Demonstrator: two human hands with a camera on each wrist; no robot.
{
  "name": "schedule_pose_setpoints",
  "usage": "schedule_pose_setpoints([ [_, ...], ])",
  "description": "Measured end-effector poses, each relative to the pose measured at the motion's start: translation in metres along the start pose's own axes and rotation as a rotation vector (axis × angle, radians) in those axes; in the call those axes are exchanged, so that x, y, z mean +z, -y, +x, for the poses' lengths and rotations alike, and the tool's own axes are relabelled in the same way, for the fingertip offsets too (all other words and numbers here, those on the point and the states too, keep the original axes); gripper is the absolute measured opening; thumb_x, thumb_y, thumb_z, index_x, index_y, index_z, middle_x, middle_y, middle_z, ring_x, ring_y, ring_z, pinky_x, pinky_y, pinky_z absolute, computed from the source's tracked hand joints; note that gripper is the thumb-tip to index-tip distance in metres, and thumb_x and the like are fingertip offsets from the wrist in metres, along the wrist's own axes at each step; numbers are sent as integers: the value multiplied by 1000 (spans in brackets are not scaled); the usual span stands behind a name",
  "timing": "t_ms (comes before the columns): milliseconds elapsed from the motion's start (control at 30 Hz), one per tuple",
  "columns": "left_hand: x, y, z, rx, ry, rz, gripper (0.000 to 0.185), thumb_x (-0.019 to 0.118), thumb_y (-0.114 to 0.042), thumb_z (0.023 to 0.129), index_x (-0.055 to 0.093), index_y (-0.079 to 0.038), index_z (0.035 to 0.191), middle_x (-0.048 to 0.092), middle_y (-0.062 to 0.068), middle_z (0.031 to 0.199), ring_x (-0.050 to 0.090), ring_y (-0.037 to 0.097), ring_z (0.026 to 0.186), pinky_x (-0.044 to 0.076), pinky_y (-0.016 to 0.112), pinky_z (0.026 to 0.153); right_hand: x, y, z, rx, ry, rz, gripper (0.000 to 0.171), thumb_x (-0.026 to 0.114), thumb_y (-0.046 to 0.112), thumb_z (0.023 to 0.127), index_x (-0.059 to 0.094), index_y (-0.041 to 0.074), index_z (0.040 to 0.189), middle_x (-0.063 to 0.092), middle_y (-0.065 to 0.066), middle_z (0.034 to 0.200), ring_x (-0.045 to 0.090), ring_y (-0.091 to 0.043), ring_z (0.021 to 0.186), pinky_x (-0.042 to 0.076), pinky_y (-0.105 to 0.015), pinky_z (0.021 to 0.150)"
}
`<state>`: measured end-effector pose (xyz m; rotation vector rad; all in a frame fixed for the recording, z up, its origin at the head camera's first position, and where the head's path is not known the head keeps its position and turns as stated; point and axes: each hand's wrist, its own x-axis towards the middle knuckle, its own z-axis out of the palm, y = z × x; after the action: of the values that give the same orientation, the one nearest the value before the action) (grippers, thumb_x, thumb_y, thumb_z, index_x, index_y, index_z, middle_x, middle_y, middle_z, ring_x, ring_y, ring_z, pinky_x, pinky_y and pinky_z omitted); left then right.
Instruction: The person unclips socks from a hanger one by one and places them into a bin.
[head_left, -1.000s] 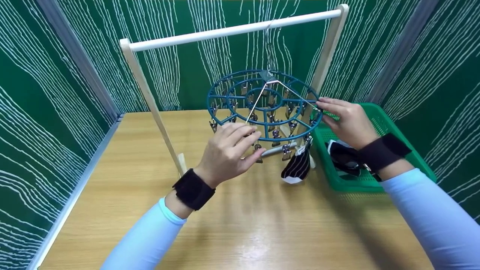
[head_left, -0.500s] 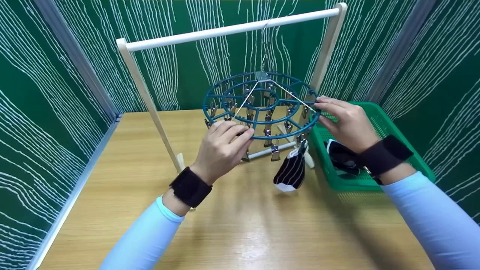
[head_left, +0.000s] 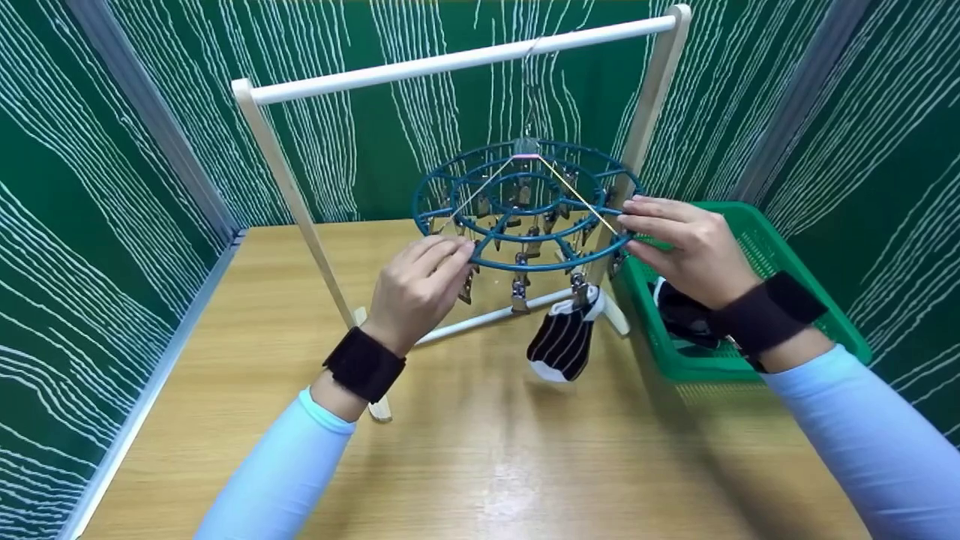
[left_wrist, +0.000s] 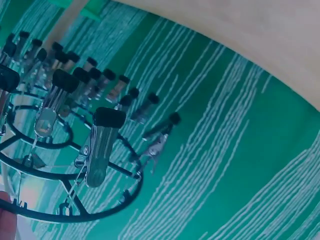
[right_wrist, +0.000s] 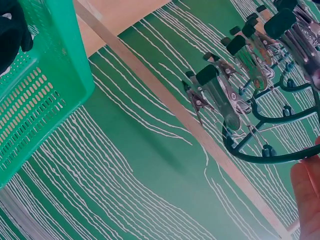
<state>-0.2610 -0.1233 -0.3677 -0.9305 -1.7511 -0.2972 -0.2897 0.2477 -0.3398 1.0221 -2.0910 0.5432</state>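
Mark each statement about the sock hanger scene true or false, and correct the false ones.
1. Both hands hold the rim of the round hanger. True: the left hand and the right hand each grip its outer ring.
2. Three socks hang from the clips. False: only one striped sock hangs there.
3. The basket is green and sits on the person's right. True.
4. The hanger lies flat on the table. False: it hangs from the rail of the wooden rack.
5. The basket is empty. False: dark socks lie in it.
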Motion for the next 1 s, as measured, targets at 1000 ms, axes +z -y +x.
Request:
schedule_pose_setpoints([
  [1000, -10, 15, -11, -267, 54, 5, 32, 79, 1, 94, 76, 7, 126, 78, 23, 126, 74, 38, 121, 61, 48, 106, 5, 22, 6, -148, 48, -14, 57, 59, 51, 109, 84, -1, 108, 82, -20, 97, 77, -37, 87, 64, -53, 82],
])
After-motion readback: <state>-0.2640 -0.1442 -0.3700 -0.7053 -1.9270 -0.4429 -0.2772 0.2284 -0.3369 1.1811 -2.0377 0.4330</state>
